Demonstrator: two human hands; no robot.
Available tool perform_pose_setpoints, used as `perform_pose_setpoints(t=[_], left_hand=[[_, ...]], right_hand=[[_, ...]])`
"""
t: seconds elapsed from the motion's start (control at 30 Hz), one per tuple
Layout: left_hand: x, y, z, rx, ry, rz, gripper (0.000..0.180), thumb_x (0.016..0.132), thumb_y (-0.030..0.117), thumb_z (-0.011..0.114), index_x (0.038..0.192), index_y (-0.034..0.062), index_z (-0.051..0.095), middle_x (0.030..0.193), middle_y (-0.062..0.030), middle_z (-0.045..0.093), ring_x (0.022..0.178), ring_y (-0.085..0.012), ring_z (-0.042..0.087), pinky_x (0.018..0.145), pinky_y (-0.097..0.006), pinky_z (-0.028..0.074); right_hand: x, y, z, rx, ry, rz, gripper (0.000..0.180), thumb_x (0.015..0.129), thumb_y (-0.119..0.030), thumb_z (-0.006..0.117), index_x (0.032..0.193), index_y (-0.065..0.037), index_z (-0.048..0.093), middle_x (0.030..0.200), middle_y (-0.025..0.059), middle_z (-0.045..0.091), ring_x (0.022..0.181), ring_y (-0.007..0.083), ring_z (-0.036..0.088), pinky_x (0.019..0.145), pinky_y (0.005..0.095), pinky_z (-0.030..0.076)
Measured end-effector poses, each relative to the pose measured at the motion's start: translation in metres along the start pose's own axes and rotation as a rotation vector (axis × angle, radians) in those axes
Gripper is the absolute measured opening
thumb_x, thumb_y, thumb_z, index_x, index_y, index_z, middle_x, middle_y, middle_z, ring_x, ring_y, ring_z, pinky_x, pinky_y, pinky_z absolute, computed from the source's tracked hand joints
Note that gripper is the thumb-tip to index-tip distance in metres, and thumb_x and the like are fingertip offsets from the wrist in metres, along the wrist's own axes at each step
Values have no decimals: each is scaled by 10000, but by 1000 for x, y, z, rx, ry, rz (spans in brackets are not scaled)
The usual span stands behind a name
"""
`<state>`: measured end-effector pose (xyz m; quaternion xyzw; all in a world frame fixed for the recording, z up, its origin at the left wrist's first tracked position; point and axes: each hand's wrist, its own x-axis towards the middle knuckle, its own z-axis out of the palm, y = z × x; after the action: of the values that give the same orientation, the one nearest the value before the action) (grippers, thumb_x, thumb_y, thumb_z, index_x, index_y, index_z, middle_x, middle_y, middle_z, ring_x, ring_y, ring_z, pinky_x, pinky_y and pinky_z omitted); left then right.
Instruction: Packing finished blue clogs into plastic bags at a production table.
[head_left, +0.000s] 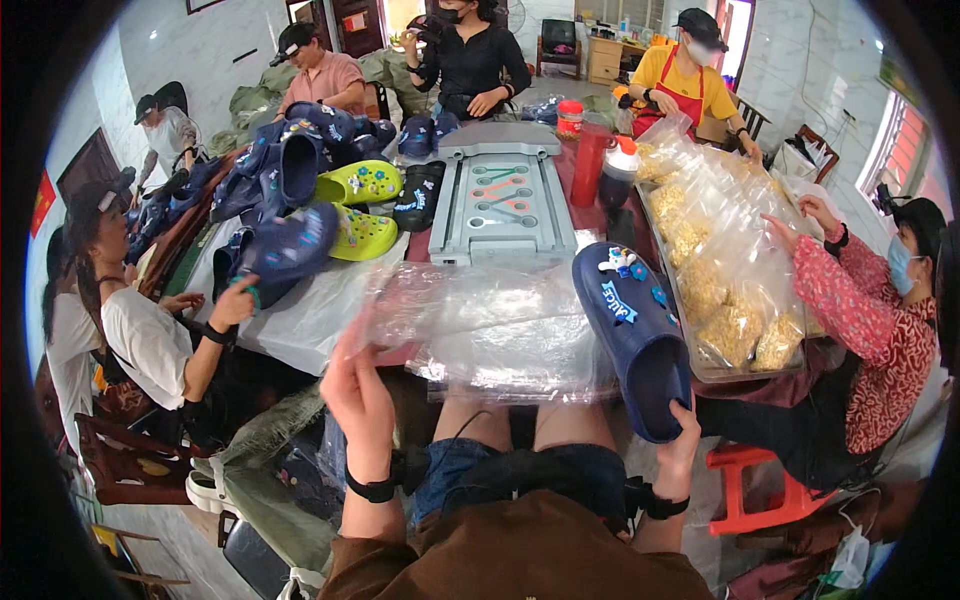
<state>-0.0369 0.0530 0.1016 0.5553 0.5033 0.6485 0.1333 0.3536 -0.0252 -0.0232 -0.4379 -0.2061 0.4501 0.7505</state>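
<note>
My right hand [681, 432] grips a navy blue clog [648, 345] by its heel end. The clog is tilted with its toe pointing away from me, and small charms dot its toe. My left hand [360, 400] is closed at the left edge of a clear plastic bag [440, 295], its fingertips partly behind the film. Other clear bags [520, 365] lie flat beneath it at the table's near edge, above my lap. The clog is just right of the bags.
A grey plastic case [502, 200] stands ahead. Navy clogs [300, 165] and lime green clogs [362, 182] are heaped at the left, where a co-worker holds another clog. A metal tray [745, 375] of filled bags, a red cup [590, 165] and a bottle [617, 172] stand right.
</note>
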Motion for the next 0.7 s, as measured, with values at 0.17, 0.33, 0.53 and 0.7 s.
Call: perform_pose_setpoints(t=[0.17, 0.33, 0.53, 0.7], left_hand=[[-8, 21, 9, 61, 134, 474, 391, 948, -54, 414, 1278, -67, 622, 1340, -250, 636, 1224, -316, 641, 929, -337, 545], [-38, 8, 20, 276, -50, 633, 543, 732, -47, 544, 1257, 5, 671, 1391, -277, 596, 908, -336, 698, 762, -369, 521], [-53, -31, 57, 479, -594, 502, 571, 754, -4, 625, 1321, 55, 622, 1542, -189, 462, 1096, -335, 628, 902, -416, 536], [-76, -64, 74, 464, -1016, 488, 570, 801, -18, 587, 1366, 57, 580, 1557, -147, 455, 1166, -344, 618, 901, -420, 560]], right_hand=[[-1, 2, 3, 22, -25, -5, 719, 814, -146, 618, 1493, -8, 429, 1396, 179, 536, 1291, 341, 537, 1108, 445, 428], [-2, -1, 8, 44, -52, -31, 720, 805, -153, 620, 1486, -7, 437, 1391, 182, 543, 1296, 339, 540, 1109, 447, 430], [-3, -4, 7, 30, -13, -54, 712, 800, -164, 629, 1474, -25, 445, 1379, 170, 551, 1290, 329, 543, 1102, 447, 434], [-4, -7, 7, -13, 3, -80, 732, 803, -172, 641, 1491, -30, 439, 1389, 161, 548, 1295, 323, 534, 1097, 444, 433]])
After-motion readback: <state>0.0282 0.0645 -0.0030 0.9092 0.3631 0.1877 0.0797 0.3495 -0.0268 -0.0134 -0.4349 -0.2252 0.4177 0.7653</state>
